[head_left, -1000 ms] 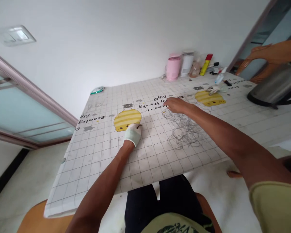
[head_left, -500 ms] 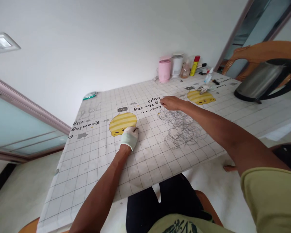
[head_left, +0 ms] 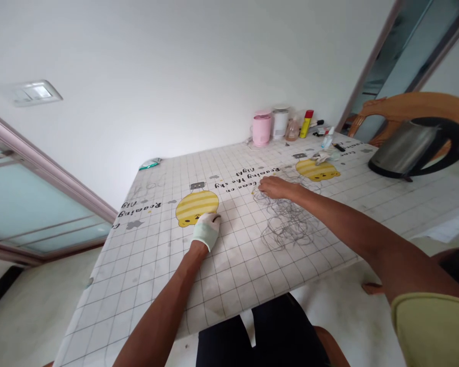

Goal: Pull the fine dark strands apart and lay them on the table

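Observation:
A loose tangle of thin dark strands (head_left: 288,224) lies on the checked tablecloth (head_left: 237,260); whether it is thread or wire I cannot tell. My bare right hand (head_left: 273,187) is closed at the tangle's far left edge, its fingertips pinched together low over the cloth. What sits between those fingertips is too small to see. To the left, my left hand (head_left: 207,229) wears a pale glove and rests on the cloth beside a printed yellow striped balloon (head_left: 197,204). Its fingers are curled together, and anything inside them is hidden.
A steel kettle (head_left: 409,148) with a black handle stands at the right. Along the wall are a pink container (head_left: 261,129), a white container (head_left: 280,122), bottles and a red-yellow can (head_left: 306,124). A crumpled glove (head_left: 326,155) lies near them. A green-edged packet (head_left: 150,163) lies at the far left corner.
The view has tilted up, so everything sits lower in the picture. My right hand has come slightly nearer to me, over the tangle's edge. My left hand stays in place on the cloth.

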### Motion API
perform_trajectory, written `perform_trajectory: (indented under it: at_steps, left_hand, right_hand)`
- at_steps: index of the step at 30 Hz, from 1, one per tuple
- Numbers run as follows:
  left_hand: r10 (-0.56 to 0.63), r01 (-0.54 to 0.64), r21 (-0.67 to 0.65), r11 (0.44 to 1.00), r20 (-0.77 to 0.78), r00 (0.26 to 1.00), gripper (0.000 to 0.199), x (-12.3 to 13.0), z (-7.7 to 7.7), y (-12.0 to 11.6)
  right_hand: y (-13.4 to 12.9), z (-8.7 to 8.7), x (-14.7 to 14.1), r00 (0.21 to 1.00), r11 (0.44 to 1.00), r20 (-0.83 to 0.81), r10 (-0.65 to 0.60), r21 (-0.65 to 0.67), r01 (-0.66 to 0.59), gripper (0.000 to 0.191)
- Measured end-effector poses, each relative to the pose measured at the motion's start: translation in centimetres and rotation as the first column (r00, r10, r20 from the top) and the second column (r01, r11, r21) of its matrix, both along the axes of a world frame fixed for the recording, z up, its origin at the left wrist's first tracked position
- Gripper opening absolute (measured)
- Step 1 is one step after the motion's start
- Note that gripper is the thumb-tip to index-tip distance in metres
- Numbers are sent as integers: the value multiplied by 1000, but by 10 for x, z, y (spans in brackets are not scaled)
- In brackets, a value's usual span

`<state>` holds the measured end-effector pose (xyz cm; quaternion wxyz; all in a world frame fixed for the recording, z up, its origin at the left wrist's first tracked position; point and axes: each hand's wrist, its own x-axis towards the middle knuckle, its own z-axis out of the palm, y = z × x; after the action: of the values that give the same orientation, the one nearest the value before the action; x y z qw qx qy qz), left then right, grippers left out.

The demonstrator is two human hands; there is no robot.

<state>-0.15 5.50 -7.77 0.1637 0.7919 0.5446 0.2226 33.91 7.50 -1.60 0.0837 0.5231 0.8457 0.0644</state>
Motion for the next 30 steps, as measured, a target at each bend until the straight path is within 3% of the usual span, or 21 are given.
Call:
perform_trajectory:
  at_steps: [4, 10, 15, 17, 19, 21, 23, 24, 26, 28, 30]
  left_hand:
    - [-10, 10, 3, 1000, 13, 1000, 29, 0, -2, 1]
    - [-8, 8, 0, 1000, 3, 1000, 31, 0, -1, 0]
    - [33, -32, -16, 999, 43, 999, 30, 2, 4, -4]
    - [99, -96, -29, 995, 87, 991, 29, 2, 10, -7]
    - [162, -157, -46, 987, 154, 975, 29, 0, 18, -10]
    - [177, -168, -60, 984, 224, 958, 28, -3, 26, -13]
    - [113, -90, -90, 992, 292, 950, 27, -7, 33, -17]
    - [88, -45, -128, 991, 350, 933, 27, -9, 36, -20]
    - [91, 41, -236, 971, 520, 849, 30, -11, 40, -25]
    - [125, 141, -315, 939, 691, 712, 40, -12, 42, -29]
    - [126, 249, -323, 913, 805, 580, 47, -11, 44, -32]
  right_hand:
    - [-6, 10, 9, 1000, 997, 9, -20, 72, 19, 27]
    - [-8, 45, 33, 996, 987, 51, -71, 145, 63, 29]
    - [-8, 72, 32, 939, 914, -147, -312, 224, 339, 26]
    - [-9, 80, 21, 899, 872, -289, -328, 273, 406, 24]
    - [-12, 83, 4, 815, 859, -506, -281, 245, 448, 18]
    - [-15, 80, -18, 638, 878, -735, -230, 126, 461, 11]
    - [-20, 73, -44, 481, 904, -854, -197, 32, 427, 9]
    - [-23, 68, -57, 447, 910, -880, -158, 46, 412, 9]
    - [-31, 57, -83, 512, 898, -859, -8, 219, 381, 11]
    - [-42, 45, -106, 685, 835, -710, 164, 470, 287, 16]
    - [-52, 31, -126, 818, 775, -505, 276, 620, 121, 22]
